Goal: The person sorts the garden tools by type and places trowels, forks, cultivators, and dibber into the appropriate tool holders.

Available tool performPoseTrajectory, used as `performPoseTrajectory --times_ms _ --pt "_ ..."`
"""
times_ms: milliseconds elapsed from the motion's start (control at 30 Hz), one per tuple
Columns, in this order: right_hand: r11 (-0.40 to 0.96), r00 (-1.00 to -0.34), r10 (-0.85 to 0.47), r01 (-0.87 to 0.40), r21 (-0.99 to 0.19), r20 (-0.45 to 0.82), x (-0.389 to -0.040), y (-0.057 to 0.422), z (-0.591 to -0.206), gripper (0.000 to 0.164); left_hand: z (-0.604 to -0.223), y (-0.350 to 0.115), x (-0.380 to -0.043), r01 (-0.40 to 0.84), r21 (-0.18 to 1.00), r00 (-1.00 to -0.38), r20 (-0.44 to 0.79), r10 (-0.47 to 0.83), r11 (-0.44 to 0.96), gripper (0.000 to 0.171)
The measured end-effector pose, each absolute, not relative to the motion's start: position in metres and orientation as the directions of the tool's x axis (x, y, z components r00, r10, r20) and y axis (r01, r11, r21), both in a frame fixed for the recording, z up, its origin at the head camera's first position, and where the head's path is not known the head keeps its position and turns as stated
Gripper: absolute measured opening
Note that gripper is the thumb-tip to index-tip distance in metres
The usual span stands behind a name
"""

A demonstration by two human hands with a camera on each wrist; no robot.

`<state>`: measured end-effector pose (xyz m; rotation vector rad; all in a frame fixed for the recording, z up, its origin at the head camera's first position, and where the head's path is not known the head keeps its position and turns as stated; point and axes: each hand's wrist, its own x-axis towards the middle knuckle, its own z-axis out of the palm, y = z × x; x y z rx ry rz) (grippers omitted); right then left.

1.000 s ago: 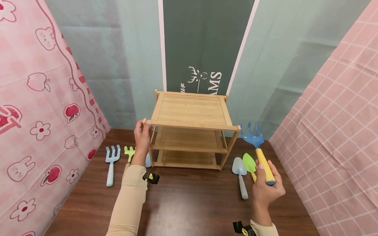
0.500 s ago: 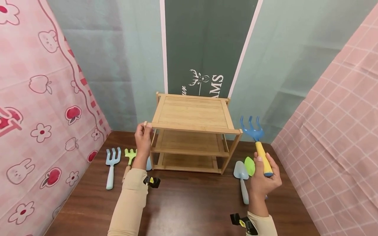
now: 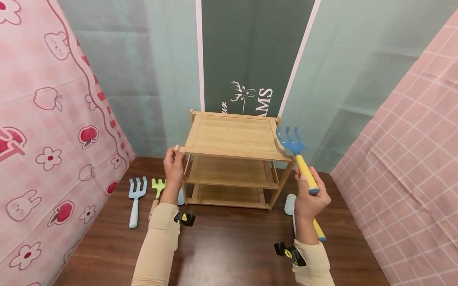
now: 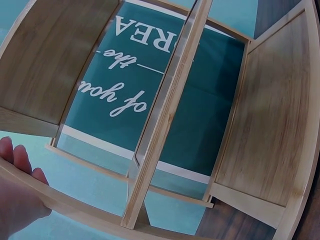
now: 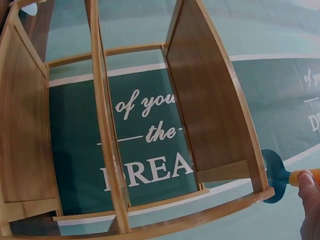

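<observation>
"Right hand (image 3: 312, 198), first: what state?"

"Clamped on the yellow handle of a rake (image 3: 302, 163). Thumb lies on the near side, fingers curled round. Blue prongs point up, towards 11 o'clock."

"Where is the rake, taking the wooden shelf (image 3: 234, 133) as the clock's centre and the back curtain (image 3: 171, 71) as 12?"

"At 3 o'clock, raised above the table (image 3: 229, 242). From the head, its prongs overlap the right edge of the top board. From the right wrist, the blue head sits just beside a front corner. Cannot tell if they touch."

"Left hand (image 3: 174, 169)?"

"Gripping the shelf's front left corner at top-board height, about 9 o'clock. From the left wrist, fingertips show past the wooden rail."

"Shelf itself?"

"Upright on the table, three levels, light wood."

"Other tools?"

"Around 8 o'clock, a pale blue fork (image 3: 135, 200) lies flat, prongs away from the person. Next to it, a green fork (image 3: 157, 191), partly behind the left forearm. At 4 o'clock, a pale trowel (image 3: 290, 204) and a second yellow handle (image 3: 319, 230), both partly hidden by the right arm."

"Side walls?"

"Pink cloth: fruit-and-bunny print (image 3: 53, 155) at 9, plain grid (image 3: 404, 159) at 3."
</observation>
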<state>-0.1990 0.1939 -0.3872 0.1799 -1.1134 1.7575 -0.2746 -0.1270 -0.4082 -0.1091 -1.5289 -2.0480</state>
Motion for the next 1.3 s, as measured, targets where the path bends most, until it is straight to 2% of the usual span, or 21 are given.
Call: performPoseTrajectory --times_ms 267,833,1033,1167,1233,1300 --pt "0.021 -0.549 0.563 -0.738 -0.675 0.617 -0.209 0.182 -0.37 0.035 -0.41 -0.124 -0.273 0.489 0.852 -0.828 0.385 -0.408 -0.187 0.008" --pt "0.119 -0.656 0.528 -0.571 -0.812 0.539 -0.229 0.182 -0.344 0.035 -0.412 -0.126 -0.275 0.477 0.86 -0.827 0.371 -0.422 -0.18 0.003" --pt "-0.061 -0.764 0.49 -0.511 -0.858 0.42 -0.241 0.189 -0.348 0.038 -0.412 -0.123 -0.275 0.469 0.863 -0.831 0.359 -0.426 -0.187 0.006" --pt "-0.156 -0.856 0.379 -0.433 -0.888 0.351 -0.244 0.194 -0.347 0.044 -0.411 -0.122 -0.276 0.48 0.858 -0.827 0.372 -0.422 -0.184 0.006" --pt "-0.149 -0.893 0.307 -0.388 -0.91 0.33 -0.244 0.196 -0.346 0.047 -0.411 -0.123 -0.276 0.479 0.858 -0.827 0.369 -0.424 -0.186 0.006" --pt "-0.073 -0.912 0.256 -0.35 -0.934 0.322 -0.244 0.197 -0.344 0.049 -0.41 -0.124 -0.277 0.48 0.856 -0.827 0.368 -0.425 -0.191 0.005"
